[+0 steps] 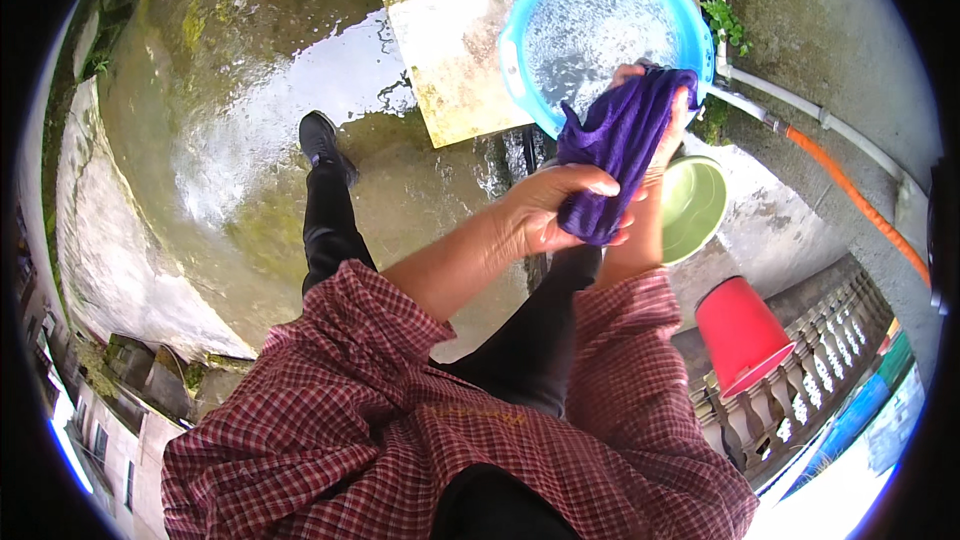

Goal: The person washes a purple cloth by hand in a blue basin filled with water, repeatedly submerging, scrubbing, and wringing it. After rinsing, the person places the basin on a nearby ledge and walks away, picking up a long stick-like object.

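A bunched purple cloth (626,135) is held between both hands at the near right edge of a blue plastic basin (531,94) filled with bubbly water. My left hand (559,206) grips its lower end, thumb on top and fingers underneath. Around the cloth's upper right side is my right hand (670,127), partly hidden behind the fabric. The basin rests on a mossy stone slab (450,82). Just below my right hand, a green plastic basin (694,210) stands partly behind the forearm.
An upturned red bucket (742,334) is by a balustrade (825,360) at right. An orange hose (855,199) joins a white pipe (810,109) along the wall. Wet, mossy concrete (247,127) lies at left, and small leafy plants (721,19) grow beside the blue basin.
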`<state>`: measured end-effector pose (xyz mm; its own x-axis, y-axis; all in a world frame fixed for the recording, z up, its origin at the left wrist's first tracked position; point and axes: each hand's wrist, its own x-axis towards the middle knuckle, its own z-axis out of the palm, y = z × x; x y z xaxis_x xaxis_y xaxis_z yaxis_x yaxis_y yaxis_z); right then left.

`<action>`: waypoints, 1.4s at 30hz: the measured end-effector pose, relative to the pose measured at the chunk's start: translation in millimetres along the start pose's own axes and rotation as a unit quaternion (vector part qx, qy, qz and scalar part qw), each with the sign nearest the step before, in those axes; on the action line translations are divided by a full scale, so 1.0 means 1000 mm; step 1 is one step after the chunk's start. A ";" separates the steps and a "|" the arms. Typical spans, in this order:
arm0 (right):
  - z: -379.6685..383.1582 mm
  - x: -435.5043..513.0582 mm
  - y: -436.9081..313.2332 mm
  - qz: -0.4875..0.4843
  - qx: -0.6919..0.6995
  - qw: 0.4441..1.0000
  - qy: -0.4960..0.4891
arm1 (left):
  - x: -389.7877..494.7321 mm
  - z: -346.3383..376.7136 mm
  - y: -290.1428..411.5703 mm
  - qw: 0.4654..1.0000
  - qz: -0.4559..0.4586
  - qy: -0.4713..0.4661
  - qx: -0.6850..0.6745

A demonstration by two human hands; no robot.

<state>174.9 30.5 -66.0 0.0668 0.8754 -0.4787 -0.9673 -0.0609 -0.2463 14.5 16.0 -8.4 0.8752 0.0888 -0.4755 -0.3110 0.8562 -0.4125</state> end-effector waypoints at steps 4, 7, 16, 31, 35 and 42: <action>0.000 0.022 -0.023 -0.017 -0.337 0.929 0.148 | 0.011 -0.002 0.019 0.835 0.141 0.141 0.513; -0.012 0.039 -0.029 -0.007 -0.476 0.868 0.141 | 0.021 -0.003 0.024 0.522 0.207 0.223 0.796; -0.021 0.066 -0.017 0.075 -0.879 0.459 0.101 | 0.036 -0.013 0.040 0.285 0.144 0.198 0.927; 0.010 0.023 -0.007 0.013 0.113 0.977 -0.182 | -0.002 0.005 0.007 0.983 0.047 -0.156 -0.090; 0.024 0.028 -0.033 -0.014 -0.344 0.937 0.055 | -0.004 0.005 0.023 0.887 0.336 0.060 0.311; 0.022 0.060 -0.017 0.034 -0.688 0.712 0.134 | 0.014 0.001 0.036 0.498 0.251 0.167 0.813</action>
<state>189.8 94.8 -72.2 0.2533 0.7367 -0.6270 0.1740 -0.6722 -0.7196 15.8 48.4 -28.9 0.6432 0.6427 -0.4162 0.4899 0.0722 0.8688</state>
